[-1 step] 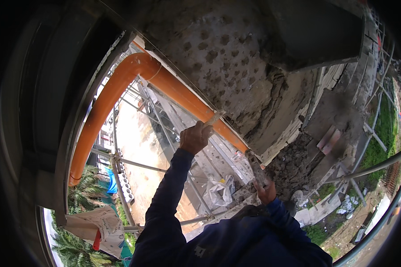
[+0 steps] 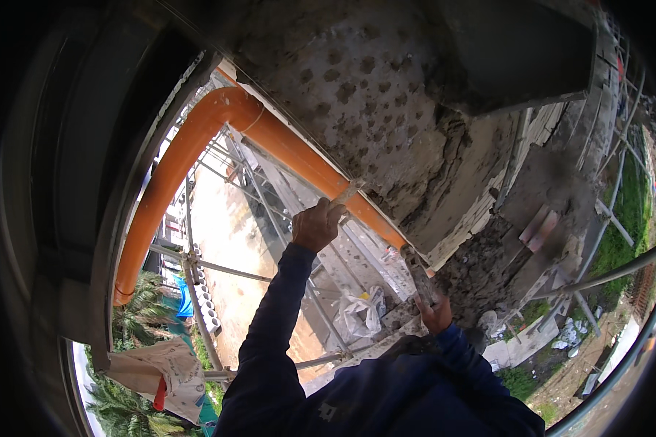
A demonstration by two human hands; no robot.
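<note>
My left hand (image 2: 317, 224), in a dark blue sleeve, is raised and closed round a narrow, mortar-smeared tool (image 2: 350, 192). The tool's far end meets the edge of a grey plastered wall surface (image 2: 379, 95), close to an orange pipe (image 2: 291, 140). Lower and to the right, my right hand (image 2: 436, 315) grips a grey, mortar-caked flat piece (image 2: 420, 280) beside the lower corner of that wall edge. The exact kind of either held thing cannot be made out. Rows of dents mark the plaster, and a rough, cracked layer runs along its lower part.
Metal scaffold poles (image 2: 233, 272) cross the opening at left and more poles (image 2: 598, 277) stand at right. Loose mortar lumps (image 2: 481, 269) lie on boards. A white sack (image 2: 361, 312) rests below my hands. A cloth bag (image 2: 164, 375) hangs at lower left.
Very little differs. My left hand and the tool in it have shifted a touch to the left; my right hand stays in the same place.
</note>
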